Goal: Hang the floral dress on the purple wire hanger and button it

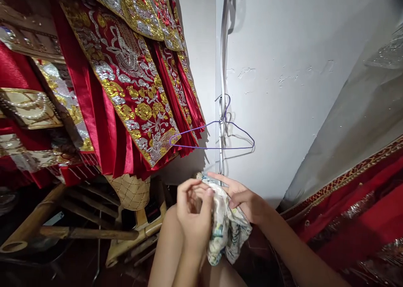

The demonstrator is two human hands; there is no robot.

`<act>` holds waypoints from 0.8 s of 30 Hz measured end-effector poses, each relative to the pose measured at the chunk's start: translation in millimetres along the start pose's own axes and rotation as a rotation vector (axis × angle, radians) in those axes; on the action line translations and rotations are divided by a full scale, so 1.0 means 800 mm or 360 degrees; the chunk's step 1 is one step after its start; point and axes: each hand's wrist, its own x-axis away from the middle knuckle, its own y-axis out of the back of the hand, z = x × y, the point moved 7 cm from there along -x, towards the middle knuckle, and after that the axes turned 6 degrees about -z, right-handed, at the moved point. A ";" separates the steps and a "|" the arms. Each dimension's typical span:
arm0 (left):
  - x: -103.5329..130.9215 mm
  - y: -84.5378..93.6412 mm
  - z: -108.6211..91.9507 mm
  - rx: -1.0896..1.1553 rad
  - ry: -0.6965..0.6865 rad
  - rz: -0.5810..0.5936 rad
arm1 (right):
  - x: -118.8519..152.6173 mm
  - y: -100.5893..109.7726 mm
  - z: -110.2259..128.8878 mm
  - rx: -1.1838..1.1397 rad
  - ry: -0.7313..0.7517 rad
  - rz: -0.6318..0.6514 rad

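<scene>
A pale floral cloth (218,230), patterned in green and blue, hangs bunched between my two hands above my knees. My left hand (193,209) has curled fingers, with the thumb pressed on the upper left edge of the fabric. On the other side, my right hand (244,196) pinches the cloth with its thumb, while the index finger stretches along the top edge. Folds hide some fingertips. Beyond the hands, a purple wire hanger (237,148) hangs with nothing on it, in front of the wall.
Red embroidered garments with gold and silver sequins (138,94) hang at the left. Below them stand a bamboo frame (91,232) and a quilted tan item (130,190). A white strip (222,69) runs down the wall (277,48). More red fabric (362,207) lies at the right.
</scene>
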 end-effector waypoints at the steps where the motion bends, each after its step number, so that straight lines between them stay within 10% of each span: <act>1: -0.016 0.004 -0.006 -0.0077 -0.0112 0.0049 | -0.003 -0.003 0.000 0.0022 -0.0012 -0.0002; 6: -0.056 -0.025 0.009 -0.0249 0.0065 0.1208 | -0.011 0.022 0.039 0.0284 0.0069 -0.0191; 12: -0.024 -0.048 0.064 -0.0312 0.0552 0.1776 | 0.003 0.030 0.127 0.0501 0.0366 -0.0406; 17: -0.059 -0.028 0.101 -0.0918 0.0328 0.1706 | -0.004 0.036 0.163 0.1369 0.0308 -0.0415; 24: -0.144 -0.001 0.061 -0.1744 -0.0293 0.1506 | -0.050 0.130 0.210 0.2509 0.0906 -0.1080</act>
